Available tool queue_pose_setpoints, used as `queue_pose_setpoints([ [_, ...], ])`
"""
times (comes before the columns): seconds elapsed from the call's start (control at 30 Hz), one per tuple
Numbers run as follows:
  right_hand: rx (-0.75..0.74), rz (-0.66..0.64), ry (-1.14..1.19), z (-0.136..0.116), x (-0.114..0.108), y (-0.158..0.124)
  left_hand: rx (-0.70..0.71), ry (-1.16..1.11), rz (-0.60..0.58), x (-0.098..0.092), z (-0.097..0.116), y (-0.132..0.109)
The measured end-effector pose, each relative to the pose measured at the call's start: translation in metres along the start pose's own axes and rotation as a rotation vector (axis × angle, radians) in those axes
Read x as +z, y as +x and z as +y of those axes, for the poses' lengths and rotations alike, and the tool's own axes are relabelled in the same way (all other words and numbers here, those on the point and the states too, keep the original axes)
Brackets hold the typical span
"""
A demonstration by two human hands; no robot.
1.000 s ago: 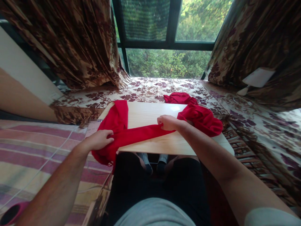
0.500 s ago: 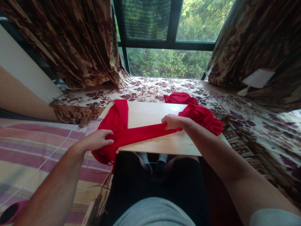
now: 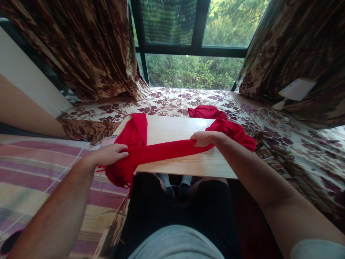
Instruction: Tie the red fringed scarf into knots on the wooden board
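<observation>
The wooden table gives a flat bed to the red cloth, whose strip spans it between bunched folds on 2 sides. The left hand pinches the strip's left part, the right hand grips its right, seemingly to keep it straight; the left fingertips' hold is hard to make out.
</observation>
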State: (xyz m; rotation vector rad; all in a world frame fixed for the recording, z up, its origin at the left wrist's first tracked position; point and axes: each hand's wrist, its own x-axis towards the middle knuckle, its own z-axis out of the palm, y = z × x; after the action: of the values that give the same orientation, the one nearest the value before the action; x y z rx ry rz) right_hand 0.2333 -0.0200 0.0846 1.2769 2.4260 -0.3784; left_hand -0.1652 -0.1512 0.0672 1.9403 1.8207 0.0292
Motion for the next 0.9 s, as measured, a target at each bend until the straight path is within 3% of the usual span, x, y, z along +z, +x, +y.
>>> queue_pose_setpoints([
  [0.17, -0.053, -0.044, -0.129, 0.001, 0.008, 0.01, 0.004, 0.105, 0.012, 0.004, -0.004, 0.017],
  [0.33, -0.105, -0.035, -0.22, 0.004, 0.018, 0.02, -0.077, 0.236, 0.045, 0.017, -0.013, 0.027],
  [0.9, -0.073, -0.017, -0.199, 0.001, 0.017, 0.017, -0.137, 0.262, 0.126, 0.02, -0.011, 0.026],
])
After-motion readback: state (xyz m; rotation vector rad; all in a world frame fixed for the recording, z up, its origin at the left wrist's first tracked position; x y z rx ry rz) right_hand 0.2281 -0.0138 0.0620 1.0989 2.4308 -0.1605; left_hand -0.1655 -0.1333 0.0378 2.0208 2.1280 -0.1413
